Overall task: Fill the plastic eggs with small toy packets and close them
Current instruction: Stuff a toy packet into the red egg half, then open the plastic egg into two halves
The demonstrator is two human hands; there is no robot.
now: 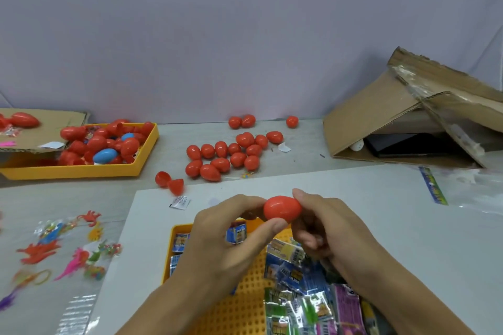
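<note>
A closed red plastic egg (281, 207) is held between both hands above the near yellow tray (246, 304). My left hand (226, 236) pinches its left end with thumb and fingers. My right hand (324, 221) grips its right end with fingers curled round it. Small toy packets (296, 277) fill the tray beneath the hands. An open red egg (169, 182), its two halves apart, lies on the table beyond the white sheet. Several closed red eggs (226, 156) lie grouped farther back.
A second yellow tray (141, 160) at back left holds red eggs and two blue ones. Cardboard (381, 119) leans at back right over a dark device. Loose colourful toys in clear bags (62, 247) lie at left. A small white sachet (179, 202) sits on the sheet.
</note>
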